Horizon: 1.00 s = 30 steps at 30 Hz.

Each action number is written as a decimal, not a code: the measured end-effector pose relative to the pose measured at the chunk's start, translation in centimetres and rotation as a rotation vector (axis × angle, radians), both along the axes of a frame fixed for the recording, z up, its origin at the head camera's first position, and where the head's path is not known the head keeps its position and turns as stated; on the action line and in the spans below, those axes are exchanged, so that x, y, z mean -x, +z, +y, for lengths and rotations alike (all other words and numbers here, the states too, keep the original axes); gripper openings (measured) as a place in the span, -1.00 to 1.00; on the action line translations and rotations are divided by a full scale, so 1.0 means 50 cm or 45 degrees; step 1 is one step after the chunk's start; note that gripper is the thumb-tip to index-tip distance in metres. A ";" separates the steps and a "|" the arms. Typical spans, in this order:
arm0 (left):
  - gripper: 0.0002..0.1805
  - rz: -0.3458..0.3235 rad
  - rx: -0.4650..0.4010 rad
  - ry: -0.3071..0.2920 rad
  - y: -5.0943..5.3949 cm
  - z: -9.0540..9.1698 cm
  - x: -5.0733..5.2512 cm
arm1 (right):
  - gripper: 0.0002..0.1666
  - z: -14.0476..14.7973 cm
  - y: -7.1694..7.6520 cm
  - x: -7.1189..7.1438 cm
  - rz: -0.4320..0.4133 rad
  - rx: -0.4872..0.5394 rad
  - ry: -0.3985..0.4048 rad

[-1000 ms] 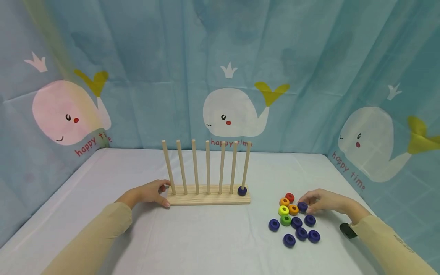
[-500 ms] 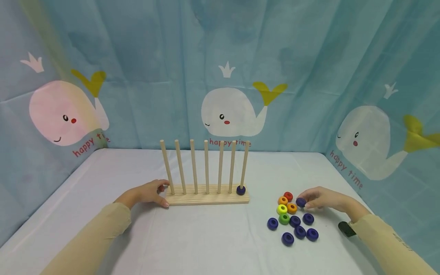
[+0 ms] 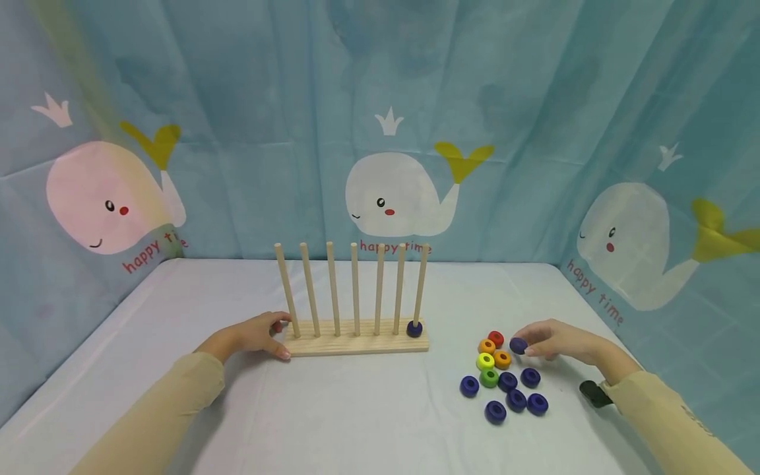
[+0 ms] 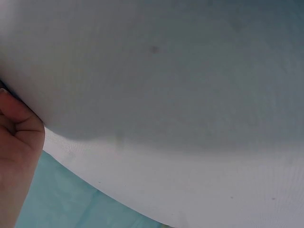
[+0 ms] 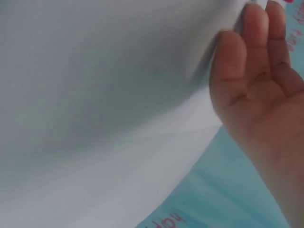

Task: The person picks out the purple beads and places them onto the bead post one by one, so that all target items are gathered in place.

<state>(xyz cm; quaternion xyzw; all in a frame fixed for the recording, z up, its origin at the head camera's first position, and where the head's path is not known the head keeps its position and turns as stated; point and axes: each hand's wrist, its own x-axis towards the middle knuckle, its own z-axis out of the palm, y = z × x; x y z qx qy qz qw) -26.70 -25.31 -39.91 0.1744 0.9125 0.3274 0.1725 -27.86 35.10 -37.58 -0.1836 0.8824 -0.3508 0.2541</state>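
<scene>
A wooden peg rack [image 3: 356, 346] with a row of upright pegs stands mid-table. One dark blue ring [image 3: 414, 329] sits at the foot of its rightmost peg. The left hand [image 3: 255, 334] grips the left end of the rack's base, thumb at the front edge. At the right, the right hand [image 3: 561, 342] pinches a dark blue bead ring [image 3: 518, 346] between thumb and fingers, tilted and just above the table. Right beside it lie a red ring [image 3: 495, 339], two orange rings [image 3: 502, 359], a yellow ring [image 3: 485, 361] and a green ring [image 3: 489, 377]. The wrist views show mostly tablecloth and parts of each hand [image 5: 266, 95].
Several more dark blue rings [image 3: 516, 400] lie loose in front of the coloured ones. A dark strap-like object [image 3: 595, 394] is at the right cuff. The white-covered table [image 3: 332, 422] meets a blue whale-print curtain [image 3: 249, 165] at its back and sides.
The right hand has lifted a dark blue ring off the table, tilting it and moving slightly up in view. The left hand keeps its hold on the rack; the whole view shifts slightly.
</scene>
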 end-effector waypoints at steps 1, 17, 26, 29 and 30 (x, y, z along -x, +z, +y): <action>-0.02 -0.005 -0.001 0.011 0.002 0.001 -0.002 | -0.47 -0.002 0.002 -0.001 0.006 0.003 -0.009; -0.09 -0.027 0.025 0.070 0.018 0.015 -0.016 | -0.42 -0.023 0.050 -0.020 0.073 0.075 -0.127; -0.11 -0.025 0.025 0.079 0.016 0.016 -0.015 | -0.35 -0.035 0.078 -0.025 0.124 0.088 -0.173; -0.11 -0.023 0.024 0.073 0.016 0.016 -0.015 | -0.35 -0.040 0.088 -0.027 0.128 0.106 -0.183; -0.11 -0.023 0.022 0.071 0.017 0.016 -0.015 | -0.35 -0.042 0.091 -0.027 0.129 0.110 -0.188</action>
